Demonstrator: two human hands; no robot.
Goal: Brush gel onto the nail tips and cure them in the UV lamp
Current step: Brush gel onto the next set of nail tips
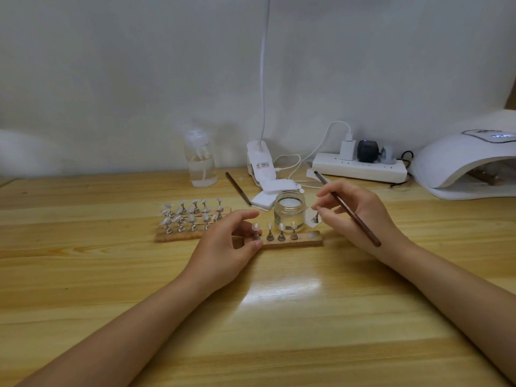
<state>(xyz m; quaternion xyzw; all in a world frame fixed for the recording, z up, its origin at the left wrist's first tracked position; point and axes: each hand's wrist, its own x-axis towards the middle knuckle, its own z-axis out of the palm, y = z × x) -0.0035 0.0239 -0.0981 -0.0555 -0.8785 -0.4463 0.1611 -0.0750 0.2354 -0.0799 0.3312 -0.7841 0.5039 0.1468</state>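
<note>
The small stand with a nail tip (pixel 315 218) is pinched between the thumb and fingertips of the right hand (pixel 354 212), held just above the right end of the near wooden strip (pixel 290 242). That end has a bare round spot (pixel 311 235), and the stand hangs almost straight over it, a little behind; the coming move, as I judge it, turns on this short drop. The strip's long axis runs left to right across the desk (pixel 279 317), and four more stands (pixel 281 232) sit upright along it. The same right hand also grips a brush (pixel 347 208), its handle slanting from upper left down to lower right across the knuckles (the bristle end cannot be made out).

The left hand (pixel 231 244) curls round the strip's left end, thumb and fingers touching the first stand there, steadying it. The right hand is clearly the nearer one to the bare spot.

A glass jar (pixel 289 209) stands just behind the strip, close to the held stand, so there is little room on that side. The lamp (pixel 463 163) sits well apart at the far right, its mouth facing the desk's open middle. A second rack (pixel 192 219) of tips lies to the left.
</note>
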